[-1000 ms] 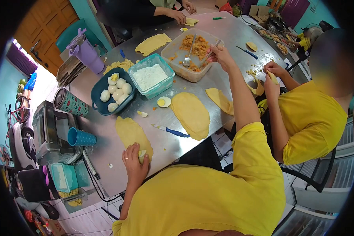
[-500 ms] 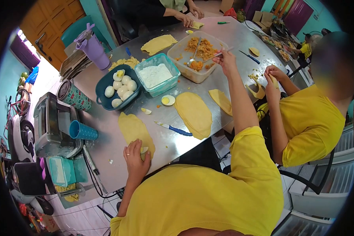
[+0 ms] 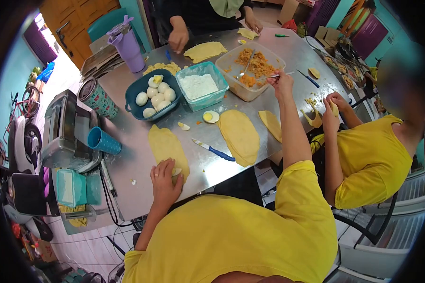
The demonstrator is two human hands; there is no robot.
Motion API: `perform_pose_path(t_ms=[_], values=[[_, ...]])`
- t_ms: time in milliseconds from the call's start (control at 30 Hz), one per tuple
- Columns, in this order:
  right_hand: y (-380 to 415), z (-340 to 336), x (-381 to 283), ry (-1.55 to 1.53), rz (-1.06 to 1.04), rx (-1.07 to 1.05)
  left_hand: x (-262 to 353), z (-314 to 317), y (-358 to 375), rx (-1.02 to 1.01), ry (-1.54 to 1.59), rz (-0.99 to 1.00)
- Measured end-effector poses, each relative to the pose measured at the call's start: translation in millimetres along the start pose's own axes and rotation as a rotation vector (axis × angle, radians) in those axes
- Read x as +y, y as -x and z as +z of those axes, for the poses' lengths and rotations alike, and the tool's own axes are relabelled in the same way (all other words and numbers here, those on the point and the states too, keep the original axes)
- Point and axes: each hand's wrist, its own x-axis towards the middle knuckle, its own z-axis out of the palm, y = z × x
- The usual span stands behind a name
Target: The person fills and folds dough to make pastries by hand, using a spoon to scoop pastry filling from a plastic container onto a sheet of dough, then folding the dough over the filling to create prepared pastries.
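Note:
My left hand point(image 3: 166, 181) rests on the lower end of a long dough sheet point(image 3: 164, 144), its fingers partly spread, beside a piece of egg point(image 3: 176, 171). Over the right side of the clear tub, my right hand point(image 3: 281, 81) grips a spoon point(image 3: 268, 76) that reaches toward the orange filling point(image 3: 262, 63). A second spoon point(image 3: 244, 70) lies in that filling. Between my hands are a stack of dough sheets point(image 3: 240, 137), a blue-handled knife point(image 3: 217, 152), an egg half point(image 3: 211, 116) and an egg wedge point(image 3: 183, 126).
Beyond the dough stand a blue bowl of boiled eggs point(image 3: 135, 109) and a teal tub of flour point(image 3: 199, 86). A pasta machine point(image 3: 66, 132) and blue cup point(image 3: 104, 140) are at left. One co-worker point(image 3: 368, 155) sits at right, another point(image 3: 200, 19) across the table.
The view has shifted, moving the table's contents slightly. My right hand remains at the tub with the spoon. Across the table, the co-worker's hands have moved apart, one now near the flat dough.

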Motion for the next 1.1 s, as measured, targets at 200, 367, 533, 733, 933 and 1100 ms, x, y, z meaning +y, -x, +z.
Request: perform_pose_path(t_ms=[200, 367, 533, 733, 933, 1100], values=[[-6.7, -7.1, 6.6, -0.264, 0.074, 0.140, -2.6, 0.9, 0.9, 0.002, -0.003, 0.022], [31.7, 8.3, -12.8, -0.318, 0.014, 0.030, -3.6, 2.5, -0.2, 0.030, 0.010, -0.017], [146.0, 52.2, -14.2, -0.237, -0.017, -0.214, -11.3, -2.5, -4.4, 0.131, 0.431, -0.165], [263.1, 81.0, 41.2, -0.086, 0.215, -0.484, -12.3, 0.9, -18.5, 0.320, 0.772, -0.265], [298.9, 89.3, 57.4, 0.023, 0.182, -0.566, -8.5, 7.1, -23.9, 0.272, 0.488, -0.037], [305.1, 92.8, 50.5, 0.072, 0.111, -0.563, -6.4, 9.5, -22.8, 0.234, 0.395, 0.011]])
